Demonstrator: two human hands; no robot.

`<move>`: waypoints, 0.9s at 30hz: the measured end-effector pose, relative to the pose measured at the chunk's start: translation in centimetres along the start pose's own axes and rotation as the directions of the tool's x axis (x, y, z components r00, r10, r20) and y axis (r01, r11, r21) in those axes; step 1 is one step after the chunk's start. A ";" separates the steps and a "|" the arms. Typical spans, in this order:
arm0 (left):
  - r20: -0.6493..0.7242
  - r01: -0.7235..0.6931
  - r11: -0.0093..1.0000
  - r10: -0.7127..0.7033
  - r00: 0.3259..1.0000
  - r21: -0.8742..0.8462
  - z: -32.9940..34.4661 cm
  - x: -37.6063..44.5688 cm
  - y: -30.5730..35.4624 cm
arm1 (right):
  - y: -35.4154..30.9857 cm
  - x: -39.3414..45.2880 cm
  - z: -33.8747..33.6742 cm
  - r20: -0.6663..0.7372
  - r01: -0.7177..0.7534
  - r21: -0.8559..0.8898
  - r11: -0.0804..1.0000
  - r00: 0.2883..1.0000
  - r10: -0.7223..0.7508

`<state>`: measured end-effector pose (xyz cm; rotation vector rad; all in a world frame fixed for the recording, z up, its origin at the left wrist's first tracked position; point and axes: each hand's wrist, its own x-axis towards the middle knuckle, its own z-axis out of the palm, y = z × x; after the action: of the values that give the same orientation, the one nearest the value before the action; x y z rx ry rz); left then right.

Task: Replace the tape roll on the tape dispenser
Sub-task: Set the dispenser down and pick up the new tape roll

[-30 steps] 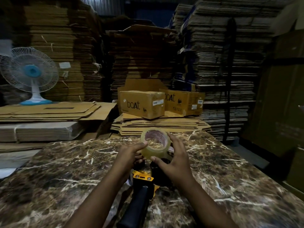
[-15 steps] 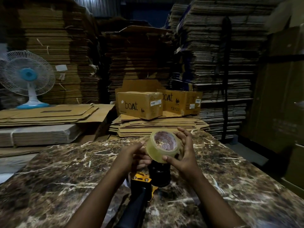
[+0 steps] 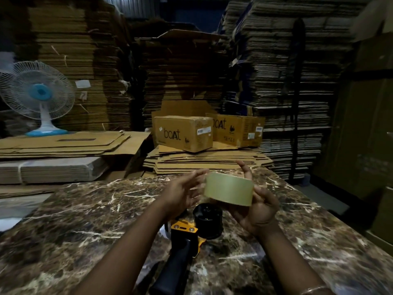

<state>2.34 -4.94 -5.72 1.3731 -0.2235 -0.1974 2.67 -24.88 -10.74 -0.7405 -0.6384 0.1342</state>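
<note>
A roll of clear yellowish tape is held above the table, turned so its outer band faces me. My right hand cradles it from below and behind, fingers curled around it. My left hand is beside the roll's left side, fingers spread and blurred; contact is unclear. Below the roll lies the tape dispenser with a yellow frame, black handle toward me and a bare black spool hub standing upright.
The brown marble table carries the dispenser. Behind it lie flat cardboard stacks, two "boAt" cartons, and tall cardboard piles. A white and blue fan stands at the left on flattened cardboard.
The tape roll rose off the dispenser's hub and turned from showing its open core to showing its outer band. My right hand shifted under it; my left hand opened beside it.
</note>
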 end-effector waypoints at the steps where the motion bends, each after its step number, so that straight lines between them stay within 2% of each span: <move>1: 0.033 0.032 0.999 -0.031 0.999 -0.031 0.2 0.0 -0.1 | -0.1 -0.1 0.0 -0.014 0.008 0.030 1.000 1.000 -0.007; 4: 0.118 0.091 0.994 -0.084 0.989 -0.059 0.5 0.3 -0.7 | -0.3 -0.1 -0.3 -0.065 0.024 0.116 0.993 0.998 -0.017; 7: 0.168 0.091 0.994 -0.081 0.982 -0.057 0.7 0.4 -1.2 | -0.3 -0.2 -0.6 -0.092 0.046 0.162 0.986 0.995 -0.031; 12: 0.135 0.066 0.993 -0.052 0.989 -0.097 -0.1 0.3 -1.1 | -0.5 0.0 -0.5 -0.130 0.035 0.126 0.991 0.991 -0.018; 16: 0.159 0.066 0.990 -0.046 0.986 -0.122 -0.8 -0.1 -0.9 | -0.4 0.0 -0.2 -0.124 0.018 0.127 0.992 0.992 -0.002; 21: 0.175 -0.001 1.000 0.004 0.985 -0.016 -1.0 -0.8 -0.4 | -0.4 -0.1 -0.3 -0.152 0.034 0.100 0.994 0.988 -0.019; 24: 0.184 -0.020 0.999 0.029 0.983 -0.049 -1.7 -0.8 -0.2 | -0.5 -0.1 -0.3 -0.138 0.043 0.108 0.993 0.990 -0.028; 27: 0.113 -0.001 0.997 0.011 0.994 -0.083 -2.1 -0.9 0.0 | -0.4 -0.1 -0.2 -0.125 0.032 0.063 0.997 0.992 -0.024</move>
<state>2.02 -2.69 -6.12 1.2798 -0.3108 -0.2768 2.68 -25.32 -10.66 -0.6715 -0.5230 0.0820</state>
